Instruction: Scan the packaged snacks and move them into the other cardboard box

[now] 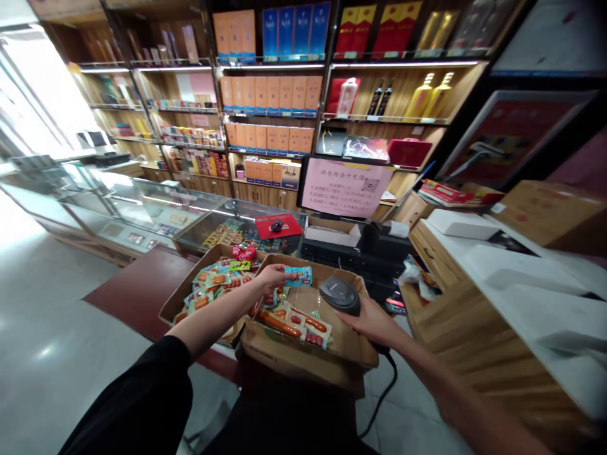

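Pinched in my left hand (274,278) is a small blue snack packet (300,276), held over the nearer cardboard box (348,344). My right hand (372,321) grips a dark grey barcode scanner (339,294), whose head points left toward the packet. Inside this box lie several packaged sausages (284,323), gathered mostly on its left side. A second cardboard box (171,302) stands just to the left, filled with small sausage packs (208,284) and a red packet (243,253) near its back.
A monitor with a pink paper sign (346,186) rises behind the boxes. Glass display cases (190,205) run off to the left. A black cable (393,379) hangs at the right. A wooden cabinet (493,322) stands further right, and stocked shelves (270,66) line the back wall.
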A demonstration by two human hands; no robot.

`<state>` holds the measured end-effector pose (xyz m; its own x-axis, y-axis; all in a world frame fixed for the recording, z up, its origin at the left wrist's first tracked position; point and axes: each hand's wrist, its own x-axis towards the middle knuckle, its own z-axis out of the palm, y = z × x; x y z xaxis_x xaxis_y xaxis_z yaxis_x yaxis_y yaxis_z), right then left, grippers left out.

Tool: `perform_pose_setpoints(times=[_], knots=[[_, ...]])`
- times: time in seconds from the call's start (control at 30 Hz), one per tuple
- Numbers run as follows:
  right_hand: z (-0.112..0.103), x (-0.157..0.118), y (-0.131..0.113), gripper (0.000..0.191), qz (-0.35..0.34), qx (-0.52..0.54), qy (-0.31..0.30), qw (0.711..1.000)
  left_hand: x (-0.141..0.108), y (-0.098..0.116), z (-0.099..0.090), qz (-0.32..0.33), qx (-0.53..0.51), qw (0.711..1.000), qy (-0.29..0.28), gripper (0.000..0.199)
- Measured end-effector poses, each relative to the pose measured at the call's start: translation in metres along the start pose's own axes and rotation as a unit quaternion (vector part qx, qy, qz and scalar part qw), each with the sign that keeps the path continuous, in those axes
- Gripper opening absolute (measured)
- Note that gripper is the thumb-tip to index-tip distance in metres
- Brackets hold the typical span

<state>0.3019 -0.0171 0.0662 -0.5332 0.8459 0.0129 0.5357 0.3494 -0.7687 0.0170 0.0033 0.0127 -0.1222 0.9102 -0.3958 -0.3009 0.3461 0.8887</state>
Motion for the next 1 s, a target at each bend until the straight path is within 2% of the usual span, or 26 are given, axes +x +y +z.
perform_pose_setpoints(times=[0.1,0.23,0.3,0.37,0.43,0.53,0.63,0.83,1.0], knots=[[-0.001,0.005,0.004,0.043,-0.007,-0.004,-0.004,1.0,-0.014,0.012,-0.041,0.018,-0.053,0.998,0.027,0.034],[-0.002,0.017,0.012,0.037,-0.022,-0.028,-0.019,0.999,-0.048,0.035,-0.118,0.057,-0.089,0.988,0.116,0.029],[0.0,0.024,0.016,0.037,-0.027,-0.038,-0.027,0.999,-0.069,0.042,-0.151,0.063,-0.102,0.979,0.162,0.028],[0.004,0.03,0.019,0.038,-0.025,-0.045,-0.035,0.998,-0.085,0.045,-0.171,0.07,-0.11,0.974,0.186,0.029],[0.008,0.034,0.021,0.04,-0.026,-0.046,-0.034,0.998,-0.095,0.043,-0.179,0.068,-0.105,0.972,0.201,0.03],[0.012,0.034,0.021,0.042,-0.045,-0.04,-0.019,0.998,-0.094,0.036,-0.169,0.055,-0.084,0.977,0.188,0.03],[0.011,0.028,0.015,0.045,-0.049,-0.04,-0.007,0.998,-0.082,0.027,-0.142,0.049,-0.053,0.99,0.124,0.03],[0.0,0.006,0.001,0.043,-0.017,-0.027,0.023,0.999,-0.045,0.01,-0.057,0.025,0.01,1.0,0.008,0.034],[-0.005,-0.011,0.006,0.046,-0.005,-0.024,0.053,0.998,-0.013,-0.022,0.009,-0.009,0.106,0.99,-0.098,0.041]])
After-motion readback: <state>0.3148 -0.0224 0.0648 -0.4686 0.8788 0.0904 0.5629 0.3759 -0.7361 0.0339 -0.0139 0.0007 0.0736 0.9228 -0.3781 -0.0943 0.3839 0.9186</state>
